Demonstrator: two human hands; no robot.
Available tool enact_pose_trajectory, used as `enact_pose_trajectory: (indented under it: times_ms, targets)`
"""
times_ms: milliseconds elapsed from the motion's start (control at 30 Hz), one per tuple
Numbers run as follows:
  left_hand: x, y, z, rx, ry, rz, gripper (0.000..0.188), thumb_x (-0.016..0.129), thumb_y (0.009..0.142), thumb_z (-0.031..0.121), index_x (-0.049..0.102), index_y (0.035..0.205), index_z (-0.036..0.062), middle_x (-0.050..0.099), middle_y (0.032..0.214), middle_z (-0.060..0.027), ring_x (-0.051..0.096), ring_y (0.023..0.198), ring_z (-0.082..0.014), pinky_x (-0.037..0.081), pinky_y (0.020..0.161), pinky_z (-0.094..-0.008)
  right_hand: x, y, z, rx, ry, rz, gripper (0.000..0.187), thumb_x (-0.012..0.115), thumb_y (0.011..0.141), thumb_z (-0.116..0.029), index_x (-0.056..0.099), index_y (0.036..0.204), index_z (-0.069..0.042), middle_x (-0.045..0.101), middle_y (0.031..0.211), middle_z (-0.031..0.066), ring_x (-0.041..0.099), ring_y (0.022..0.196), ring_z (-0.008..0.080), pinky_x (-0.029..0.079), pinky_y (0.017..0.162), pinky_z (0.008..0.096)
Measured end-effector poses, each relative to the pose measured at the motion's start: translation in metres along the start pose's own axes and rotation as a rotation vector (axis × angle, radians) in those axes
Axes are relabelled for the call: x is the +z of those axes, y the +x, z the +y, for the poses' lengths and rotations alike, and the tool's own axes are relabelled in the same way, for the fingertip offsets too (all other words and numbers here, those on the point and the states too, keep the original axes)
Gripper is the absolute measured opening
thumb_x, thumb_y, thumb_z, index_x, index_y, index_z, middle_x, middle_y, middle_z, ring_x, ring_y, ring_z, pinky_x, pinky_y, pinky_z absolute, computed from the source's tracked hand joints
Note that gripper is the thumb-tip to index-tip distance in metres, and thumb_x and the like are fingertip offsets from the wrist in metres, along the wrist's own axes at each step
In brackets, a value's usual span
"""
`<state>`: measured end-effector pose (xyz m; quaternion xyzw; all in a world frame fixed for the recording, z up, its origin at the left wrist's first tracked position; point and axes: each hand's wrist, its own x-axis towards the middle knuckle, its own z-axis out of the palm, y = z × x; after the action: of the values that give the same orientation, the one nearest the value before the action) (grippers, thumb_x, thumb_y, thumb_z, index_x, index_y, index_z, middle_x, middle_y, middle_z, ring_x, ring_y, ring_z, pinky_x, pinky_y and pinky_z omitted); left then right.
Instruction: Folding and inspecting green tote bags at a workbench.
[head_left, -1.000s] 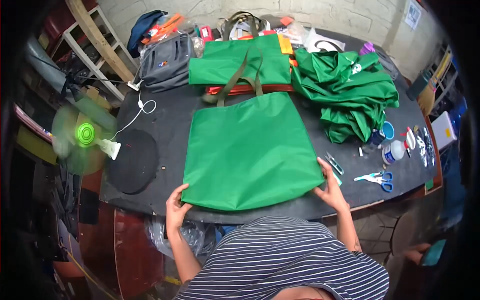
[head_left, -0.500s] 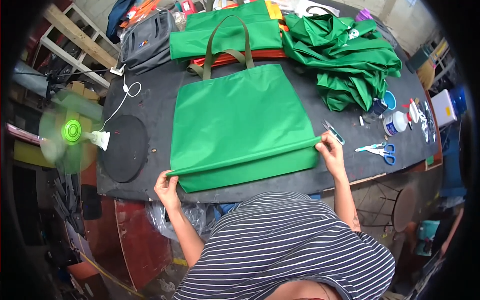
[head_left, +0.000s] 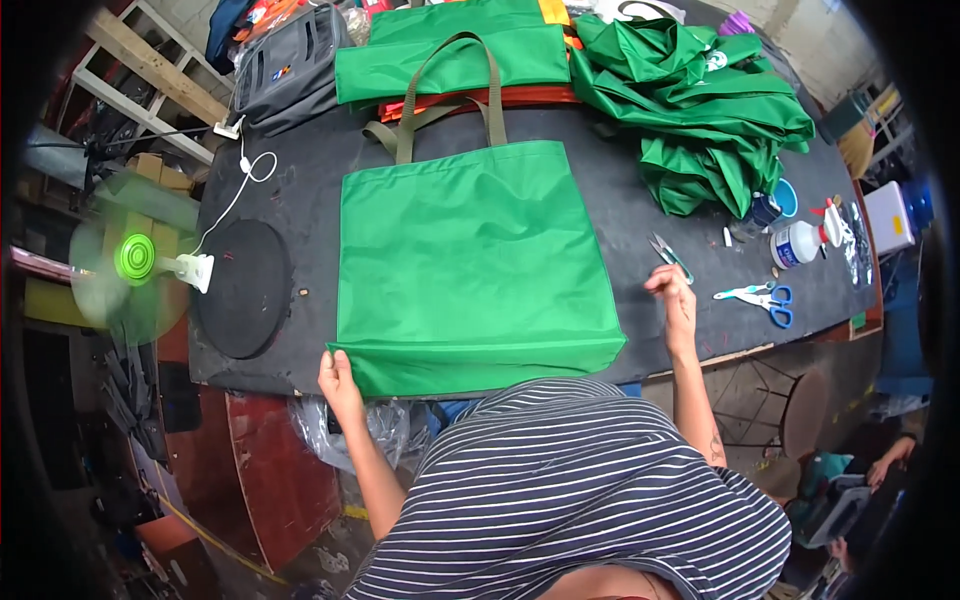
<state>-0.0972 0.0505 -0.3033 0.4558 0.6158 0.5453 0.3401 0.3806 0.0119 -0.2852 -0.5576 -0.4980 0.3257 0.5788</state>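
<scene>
Softly creased, the squarish green fabric bag has olive straps.

Smooth, faintly glossy cloth bag

fan blades: blurred | striped shirt: cut off below
</scene>
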Motion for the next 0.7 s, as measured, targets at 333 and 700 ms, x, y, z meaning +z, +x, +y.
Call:
enact_pose_trajectory:
  times_ms: [333, 700]
  targets:
    - [-0.005, -0.017, 0.017, -0.083, -0.231, -0.077, 0.005, 0.063, 0.089, 0.003, 0.06, 0.092, 0.0009, 0.063, 0.083, 0.0013, 0.053, 0.072, -0.0035, 0.042, 0.067, -0.0185, 0.034, -0.011, -0.018, -0.02, -0.247, 0.051, 0.016, 0.058, 0.088, -0.015, 0.051, 0.085, -0.001, 0.042, 0.106, 0.0098, 0.044, 0.098, 0.0199, 0.037, 0.088, 0.0315]
    - [0.039, -0.028, 0.015, 0.126, 1.047, 0.168, 0.033, 0.057, 0.091, 0.032, 0.065, 0.072, 0.0062, 0.054, 0.082, -0.0078, 0.048, 0.088, -0.0277, 0.031, 0.081, -0.0426, 0.047, -0.012, 0.03, -0.035, -1.133, 0.157, 0.027, 0.057, 0.091, -0.025, 0.06, 0.079, 0.0, 0.05, 0.096, 0.0123, 0.046, 0.091, 0.0303, 0.035, 0.082, 0.0441]
